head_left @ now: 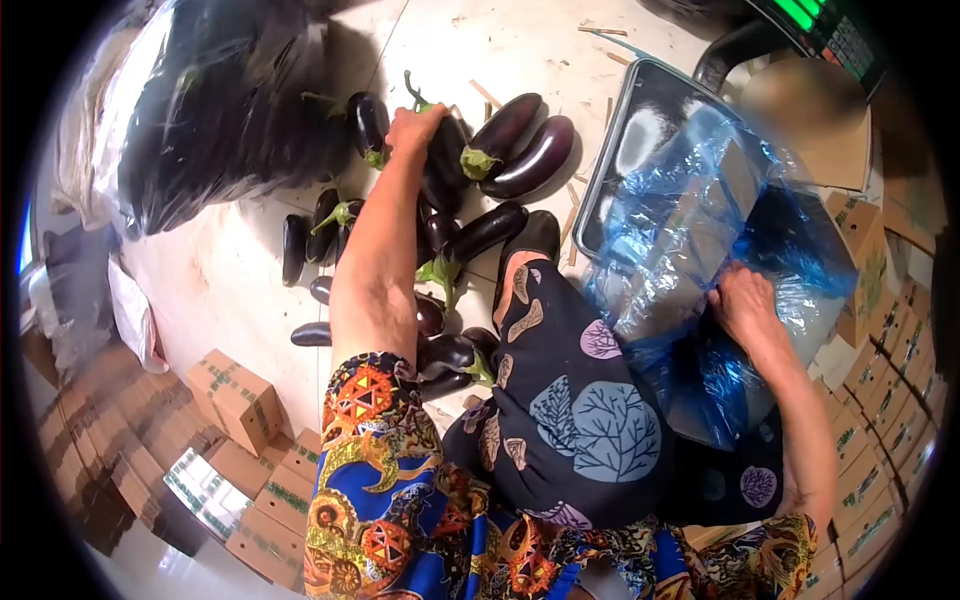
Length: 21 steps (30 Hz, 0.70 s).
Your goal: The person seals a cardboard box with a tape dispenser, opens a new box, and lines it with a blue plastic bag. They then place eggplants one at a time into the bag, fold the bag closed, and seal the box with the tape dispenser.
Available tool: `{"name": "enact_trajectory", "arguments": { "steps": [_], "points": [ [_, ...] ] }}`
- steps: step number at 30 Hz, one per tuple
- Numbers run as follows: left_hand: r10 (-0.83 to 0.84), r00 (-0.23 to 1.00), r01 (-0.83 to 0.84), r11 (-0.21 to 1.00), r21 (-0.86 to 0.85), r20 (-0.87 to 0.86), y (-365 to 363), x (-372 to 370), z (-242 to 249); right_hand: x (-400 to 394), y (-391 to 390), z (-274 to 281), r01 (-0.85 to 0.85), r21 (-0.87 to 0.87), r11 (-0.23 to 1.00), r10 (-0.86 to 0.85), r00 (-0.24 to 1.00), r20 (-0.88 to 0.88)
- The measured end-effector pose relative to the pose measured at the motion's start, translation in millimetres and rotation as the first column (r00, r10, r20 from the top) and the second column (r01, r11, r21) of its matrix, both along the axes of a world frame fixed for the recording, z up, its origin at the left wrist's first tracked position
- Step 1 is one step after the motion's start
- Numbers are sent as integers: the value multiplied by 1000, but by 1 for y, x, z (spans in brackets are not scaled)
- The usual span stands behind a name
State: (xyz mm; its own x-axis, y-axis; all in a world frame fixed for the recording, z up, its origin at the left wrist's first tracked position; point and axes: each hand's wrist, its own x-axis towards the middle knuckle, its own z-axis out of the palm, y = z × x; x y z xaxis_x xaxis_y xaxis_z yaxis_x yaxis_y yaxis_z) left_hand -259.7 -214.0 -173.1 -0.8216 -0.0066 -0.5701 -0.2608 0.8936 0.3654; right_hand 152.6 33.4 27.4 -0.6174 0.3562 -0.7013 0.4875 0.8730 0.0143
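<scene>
My left hand reaches out over the floor, closed round the green stem end of an eggplant. Two large eggplants lie just right of it, and a smaller eggplant is on its left. More eggplants are scattered below, partly hidden by my forearm. On the right, my right hand grips the edge of a blue plastic bag. The bag is spread across a metal tray with a dark rim; what lies inside the bag is hard to make out.
A big dark plastic-wrapped bundle stands at the upper left. Cardboard boxes are stacked at lower left, with more cartons on the right. A device with a green-lit display is at the top right. My shoe rests beside the eggplants.
</scene>
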Motion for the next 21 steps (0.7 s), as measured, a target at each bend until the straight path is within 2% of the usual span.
{"name": "enact_trajectory", "arguments": {
  "steps": [2,3,4,6,7,8,9,10,11,12,14,16,17,18,20,21],
  "points": [
    [15,1000,-13,980,200,-7,-13,-11,-11,-13,-6,30,42,-35,998,-45,997,-63],
    [3,996,19,969,246,-89,-9,5,14,-14,-6,39,45,-75,996,-54,990,-127],
    [-14,998,34,930,365,-58,-22,-9,-22,-15,-5,46,43,-111,993,-64,979,-194],
    [-30,996,-14,863,505,78,-19,-9,-9,-18,-2,54,26,-191,981,-81,955,-285],
    [1,996,-49,816,576,84,-12,3,14,-17,1,57,17,-241,970,-92,949,-302],
    [-71,993,-3,771,637,90,-14,-1,17,-16,3,64,11,-286,958,-106,942,-320],
    [-173,985,138,764,631,-6,-17,-5,19,-18,2,76,54,-288,956,-141,945,-294],
    [-282,954,284,740,610,-102,-21,-6,22,-12,1,76,98,-322,942,-227,891,-393],
    [-424,815,574,683,452,-395,-25,1,38,-13,3,87,225,-417,881,-367,880,-300],
    [-530,570,784,580,222,-627,-30,10,54,-13,7,98,350,-496,795,-495,846,-196],
    [-526,432,870,456,186,-733,-36,18,53,5,17,94,338,-486,806,-509,815,-278],
    [-595,356,915,378,140,-720,-34,27,70,14,18,91,422,-441,792,-556,796,-238],
    [-641,644,765,536,357,-417,-35,40,90,28,19,78,373,-415,830,-515,800,-309],
    [-587,707,705,625,334,-395,-39,54,98,30,17,81,370,-453,811,-517,816,-259],
    [-492,688,706,621,339,-533,-47,65,111,36,13,91,380,-512,770,-521,838,-161],
    [-455,671,718,594,362,-585,-45,72,130,41,15,94,414,-565,713,-579,803,-142]
  ]
}}
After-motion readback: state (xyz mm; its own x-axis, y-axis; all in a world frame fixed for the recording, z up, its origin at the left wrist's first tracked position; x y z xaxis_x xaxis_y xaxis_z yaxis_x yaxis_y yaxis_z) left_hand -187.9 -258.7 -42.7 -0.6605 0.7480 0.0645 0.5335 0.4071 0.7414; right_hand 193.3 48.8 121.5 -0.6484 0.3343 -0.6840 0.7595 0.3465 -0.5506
